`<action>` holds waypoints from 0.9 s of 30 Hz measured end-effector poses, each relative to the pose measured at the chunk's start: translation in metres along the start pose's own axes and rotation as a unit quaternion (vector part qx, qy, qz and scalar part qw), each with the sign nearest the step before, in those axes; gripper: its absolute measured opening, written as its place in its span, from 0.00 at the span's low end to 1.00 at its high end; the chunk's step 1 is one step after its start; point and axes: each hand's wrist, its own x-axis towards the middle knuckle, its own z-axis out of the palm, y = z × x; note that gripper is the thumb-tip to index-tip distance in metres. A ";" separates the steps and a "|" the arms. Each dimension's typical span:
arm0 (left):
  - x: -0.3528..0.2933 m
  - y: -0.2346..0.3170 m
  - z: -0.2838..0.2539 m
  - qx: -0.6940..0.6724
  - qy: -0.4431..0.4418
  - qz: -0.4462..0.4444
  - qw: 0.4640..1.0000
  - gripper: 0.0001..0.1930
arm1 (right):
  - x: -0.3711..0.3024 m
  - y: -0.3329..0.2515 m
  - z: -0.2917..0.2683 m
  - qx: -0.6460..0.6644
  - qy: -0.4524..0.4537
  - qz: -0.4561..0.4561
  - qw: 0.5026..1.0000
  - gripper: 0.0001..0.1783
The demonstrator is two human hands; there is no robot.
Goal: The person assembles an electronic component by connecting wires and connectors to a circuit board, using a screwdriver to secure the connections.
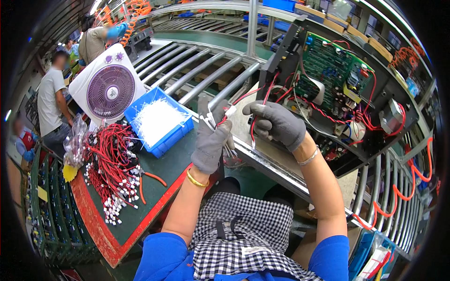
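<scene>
Head view: left hand (212,140) gripped white connector (230,110) on red wire (243,96); right hand (276,123) clenched on wires, circuit board (328,75) at 1 o'clock.

thin red wire (240,96) with a small white plug (230,110); runs up from mid-scene, plug at its near end, far right toward the green circuit board (328,75)

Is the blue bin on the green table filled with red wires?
No, the blue bin holds white cable ties; the red wires lie beside it on the table.
</scene>
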 end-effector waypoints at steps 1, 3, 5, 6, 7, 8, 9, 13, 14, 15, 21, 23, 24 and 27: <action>0.001 0.001 -0.001 -0.032 -0.023 -0.025 0.999 0.40 | 0.000 0.001 0.000 -0.028 0.020 0.014 0.999 0.18; 0.000 0.006 -0.001 -0.102 -0.055 -0.096 0.989 0.26 | -0.002 0.002 0.000 -0.065 0.033 0.020 0.997 0.24; 0.002 -0.006 -0.016 -0.190 -0.062 -0.141 0.970 0.21 | -0.002 0.002 0.003 -0.072 0.024 0.018 0.997 0.25; 0.003 -0.012 -0.022 -0.276 -0.074 -0.183 0.941 0.17 | -0.002 0.002 0.004 -0.081 0.019 0.012 0.996 0.26; 0.006 -0.016 -0.021 -0.326 -0.058 -0.197 0.923 0.09 | 0.001 0.000 0.000 -0.067 0.025 0.027 0.997 0.24; 0.007 -0.020 -0.019 -0.327 -0.059 -0.198 0.922 0.09 | 0.001 -0.002 -0.001 -0.068 0.027 0.027 0.997 0.24; 0.008 -0.023 -0.015 -0.343 -0.045 -0.196 0.918 0.07 | 0.001 -0.004 0.001 -0.088 0.056 0.022 0.994 0.23; 0.009 -0.025 -0.008 -0.361 -0.031 -0.187 0.913 0.07 | 0.005 -0.003 0.003 -0.123 0.110 0.025 0.986 0.18; 0.010 -0.024 -0.008 -0.359 -0.031 -0.194 0.912 0.08 | 0.007 -0.003 0.003 -0.136 0.115 0.028 0.984 0.17; 0.011 -0.025 -0.009 -0.354 -0.045 -0.183 0.916 0.11 | 0.009 -0.006 -0.004 -0.173 0.069 0.040 0.982 0.17; -0.005 -0.015 0.003 -0.169 -0.043 -0.147 0.974 0.14 | 0.002 -0.016 0.007 -0.193 0.060 0.069 0.977 0.21; -0.009 -0.016 0.005 -0.096 -0.065 -0.106 0.988 0.25 | 0.001 -0.014 0.009 -0.190 0.106 0.076 0.973 0.20; -0.011 -0.009 0.011 -0.130 -0.071 -0.113 0.983 0.30 | -0.001 -0.014 0.004 -0.190 0.088 0.063 0.976 0.19; -0.012 -0.001 0.003 -0.076 -0.108 -0.110 0.985 0.34 | -0.002 -0.011 -0.001 -0.163 0.082 0.047 0.982 0.20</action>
